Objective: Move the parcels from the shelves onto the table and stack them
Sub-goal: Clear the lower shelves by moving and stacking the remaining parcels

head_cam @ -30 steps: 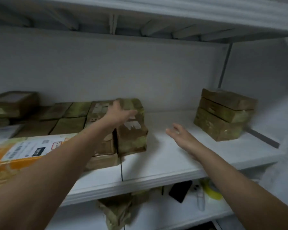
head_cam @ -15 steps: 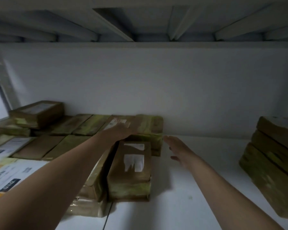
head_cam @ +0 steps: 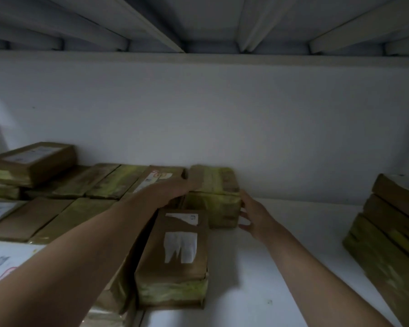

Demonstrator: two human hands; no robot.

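Rear parcel (head_cam: pixel 214 194): on shelf (head_cam: pixel 293 256), against back wall, not yet lifted. Half a second ago we saw right hand short of it. Now right hand (head_cam: pixel 253 215) touches its right end, fingers fairly straight, pressing. Left hand (head_cam: pixel 172 190) has settled on top-left edge, fingers curled over it. We judge two-handed clamp formed, lift due next. Labelled front parcel (head_cam: pixel 177 253) abuts rear one and may drag. Side stack (head_cam: pixel 387 232) well apart, right. Counter out of view.

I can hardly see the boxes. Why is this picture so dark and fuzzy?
Head view: dim under the upper shelf, so boxes look murky; both the left hand and right hand are softly blurred; the torn white label on the nearest box is the brightest patch.
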